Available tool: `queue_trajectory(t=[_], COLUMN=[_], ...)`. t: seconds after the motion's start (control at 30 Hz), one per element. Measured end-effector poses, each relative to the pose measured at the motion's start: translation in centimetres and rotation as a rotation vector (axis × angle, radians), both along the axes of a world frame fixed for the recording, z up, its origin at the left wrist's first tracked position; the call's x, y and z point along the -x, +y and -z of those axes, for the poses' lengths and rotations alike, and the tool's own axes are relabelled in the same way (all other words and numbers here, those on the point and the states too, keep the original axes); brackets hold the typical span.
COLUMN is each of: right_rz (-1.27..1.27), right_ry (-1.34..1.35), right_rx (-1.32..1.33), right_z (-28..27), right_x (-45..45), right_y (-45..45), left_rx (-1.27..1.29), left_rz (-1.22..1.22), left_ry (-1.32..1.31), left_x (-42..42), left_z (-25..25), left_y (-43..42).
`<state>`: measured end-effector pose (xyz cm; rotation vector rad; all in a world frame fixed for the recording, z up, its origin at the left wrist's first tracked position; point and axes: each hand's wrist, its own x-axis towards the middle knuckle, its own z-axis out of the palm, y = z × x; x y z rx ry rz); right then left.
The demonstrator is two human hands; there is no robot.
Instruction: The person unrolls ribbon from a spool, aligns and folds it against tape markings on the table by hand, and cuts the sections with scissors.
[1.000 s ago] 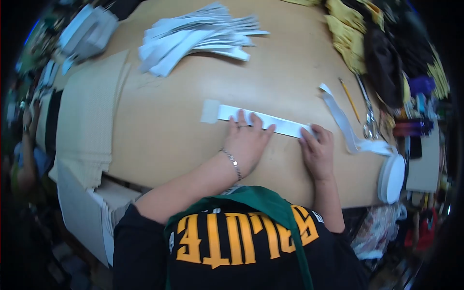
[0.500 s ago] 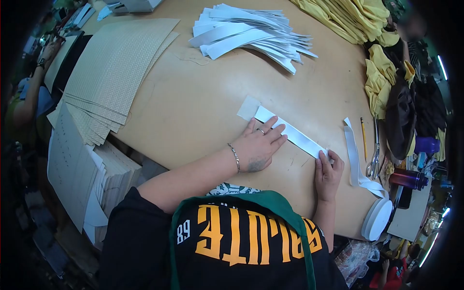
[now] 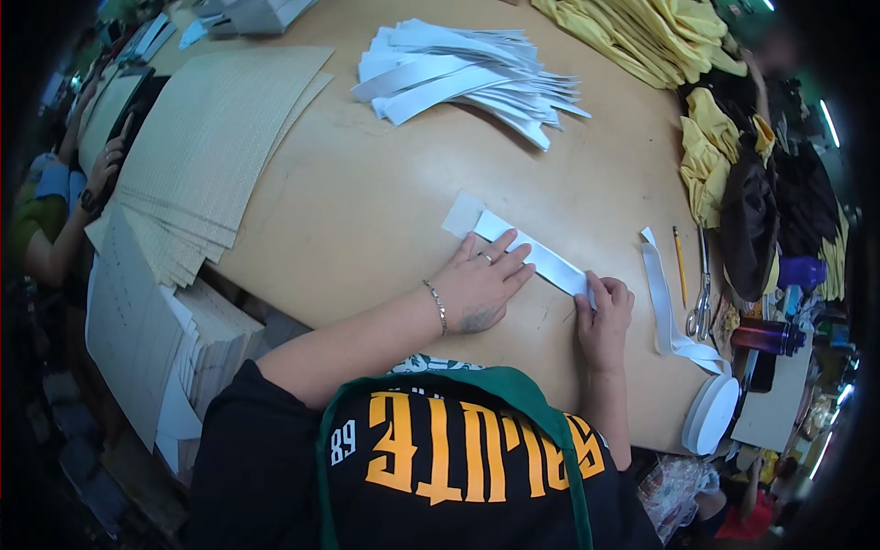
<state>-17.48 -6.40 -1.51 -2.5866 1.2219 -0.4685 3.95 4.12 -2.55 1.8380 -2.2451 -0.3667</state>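
White, flat, narrow strip lying on smooth tan desk | left hand: fingers spread across it | right hand: fingers curled at its end, cannot tell if pinching | risk: strip could skew if left fingers lift

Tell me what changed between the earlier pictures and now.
The head view turned, shifting everything in frame. At far left, the co-worker's hand has moved down the picture since half a second ago. Neither of the wearer's hands visibly took or released anything: the left hand still lies on the strip, the right hand still at its right end. The pile, ribbon and pencil stayed put.
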Motion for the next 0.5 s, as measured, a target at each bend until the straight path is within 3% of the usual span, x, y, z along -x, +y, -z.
queue_trajectory(t=[0.4, 0.5], right_rz=[0.032, -0.195], right_ry=[0.085, -0.021], right_rx=[-0.360, -0.448], right_z=[-4.0, -5.0], right_x=[-2.1, -2.0], right_y=[-1.4, -0.8], left_rx=[-0.155, 0.347], left_rz=[0.025, -0.012], left_ry=[-0.095, 0.060], left_x=[0.1, 0.9], left_z=[-2.4, -3.1], left_y=[-1.3, -1.5])
